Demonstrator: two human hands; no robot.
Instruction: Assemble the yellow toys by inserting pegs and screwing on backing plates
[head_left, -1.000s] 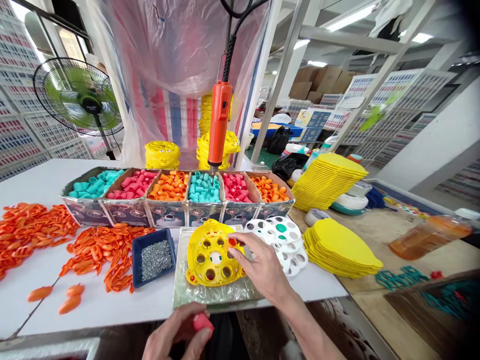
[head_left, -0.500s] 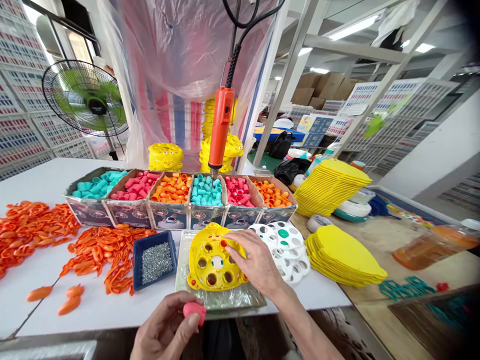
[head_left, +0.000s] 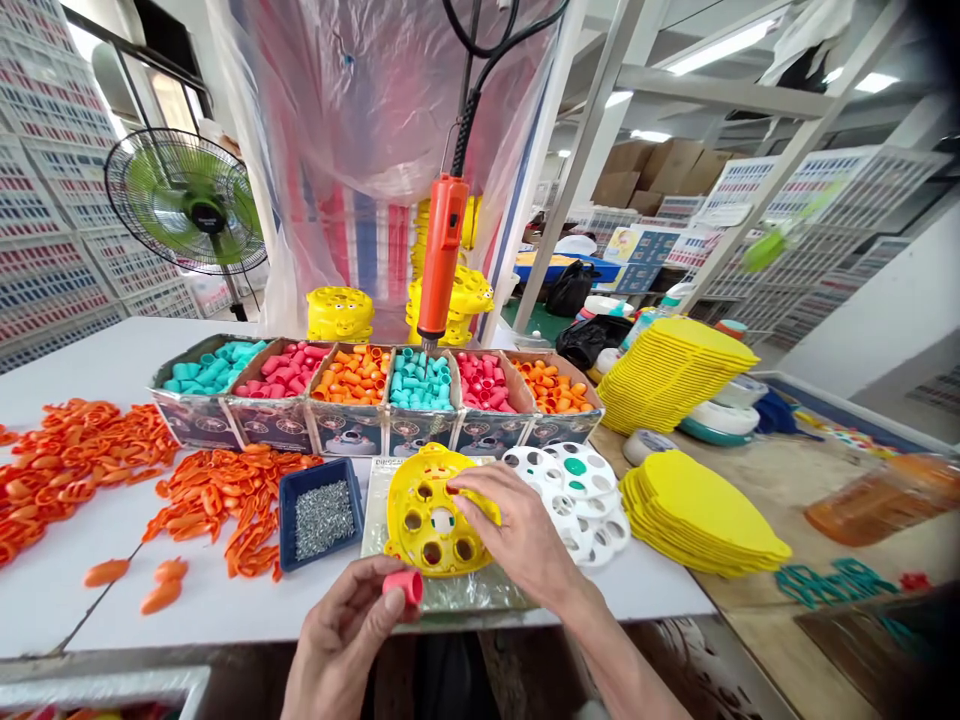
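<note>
My left hand (head_left: 349, 625) pinches a pink plastic cap (head_left: 405, 586) between thumb and fingers, just in front of the yellow shell; its open end faces right. The yellow round shell (head_left: 401, 510), with several round holes and animal-like lugs, lies on a plastic-covered board (head_left: 487, 596). Over the shell's upper right is my right hand (head_left: 517, 530), its thumb and fingertips closed on a small orange-red cap (head_left: 451, 488) at one of the holes. The fingers hide most of that cap.
A divided row of boxes (head_left: 349, 425) holds teal, pink and orange caps. An orange electric screwdriver (head_left: 442, 260) hangs above. Nearby are a blue screw tray (head_left: 285, 525), orange parts (head_left: 232, 500), white perforated discs (head_left: 592, 505) and stacked yellow plates (head_left: 697, 510).
My left hand has turned the pink cap, so its open end now shows, and lifted it slightly towards the shell. My right hand stays at the same hole. The whole view has shifted a little.
</note>
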